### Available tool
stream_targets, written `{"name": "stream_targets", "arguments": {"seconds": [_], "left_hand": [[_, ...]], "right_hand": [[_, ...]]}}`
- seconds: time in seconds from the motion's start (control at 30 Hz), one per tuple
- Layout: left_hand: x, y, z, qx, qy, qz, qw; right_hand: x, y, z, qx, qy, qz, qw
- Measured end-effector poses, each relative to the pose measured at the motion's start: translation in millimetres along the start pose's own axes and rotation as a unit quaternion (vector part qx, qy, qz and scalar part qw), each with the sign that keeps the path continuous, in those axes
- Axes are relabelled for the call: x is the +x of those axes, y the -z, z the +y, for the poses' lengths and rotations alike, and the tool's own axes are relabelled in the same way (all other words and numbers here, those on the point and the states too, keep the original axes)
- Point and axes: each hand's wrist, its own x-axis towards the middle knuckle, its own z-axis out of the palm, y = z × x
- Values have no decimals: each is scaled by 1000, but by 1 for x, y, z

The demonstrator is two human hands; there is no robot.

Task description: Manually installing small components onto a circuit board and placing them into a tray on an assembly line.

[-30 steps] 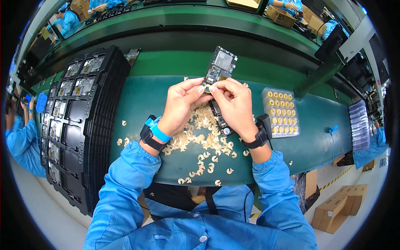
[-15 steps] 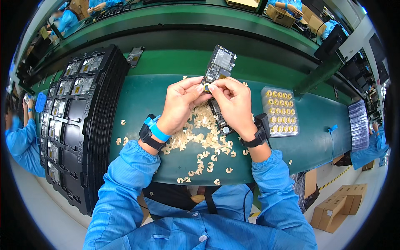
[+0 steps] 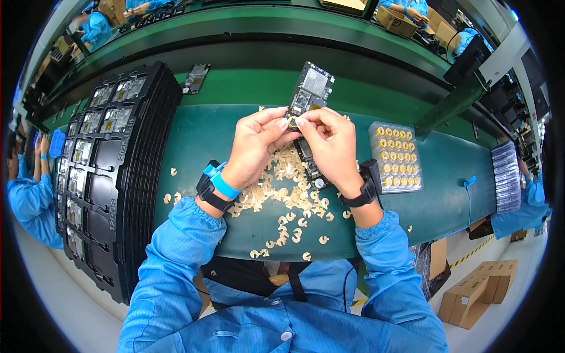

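Observation:
Over the middle of the bench, my left hand [image 3: 254, 143] is closed at the near end of a long dark circuit board [image 3: 312, 85] with a silver shield plate. My right hand [image 3: 331, 141] pinches a small round part [image 3: 292, 122], dark with a yellow rim, against that end of the board. Both thumbs press close to this part, and my curled fingers hide the rest of the grip. Beneath my right hand lies another dark board [image 3: 311, 162], partly covered. Many small cream C-shaped pieces [image 3: 276, 188] are scattered below my hands.
A clear tray [image 3: 402, 187] of yellow round parts stands right of my hand. Stacked black trays [image 3: 112, 188] with boards rise at left. A loose board [image 3: 196, 78] rests on the green strip beyond. Bundled clear sleeves [image 3: 507, 176] stand far right; co-workers sit around.
Both hands stay nearly in place around the round part and board. The loose board on the far green strip has shifted slightly right. Co-workers at the left and right edges have moved their arms.

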Motion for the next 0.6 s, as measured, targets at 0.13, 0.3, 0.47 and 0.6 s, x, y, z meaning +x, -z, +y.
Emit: {"name": "stream_targets", "arguments": {"seconds": [0.13, 0.3, 0.47, 0.6], "left_hand": [[0, -1, 0, -1, 0, -2, 1000], [1, -2, -1, 5, -1, 14, 1000], [0, 0, -2, 3, -6, 4, 1000], [0, -1, -1, -2, -12, 4, 1000]], "right_hand": [[0, 1, -4, -18, 10, 0, 1000], [0, 0, -3, -29, 16, -1, 999], [-1, -1, -6, -40, 18, -3, 999], [-2, -2, -7, -35, 23, 8, 999]]}}
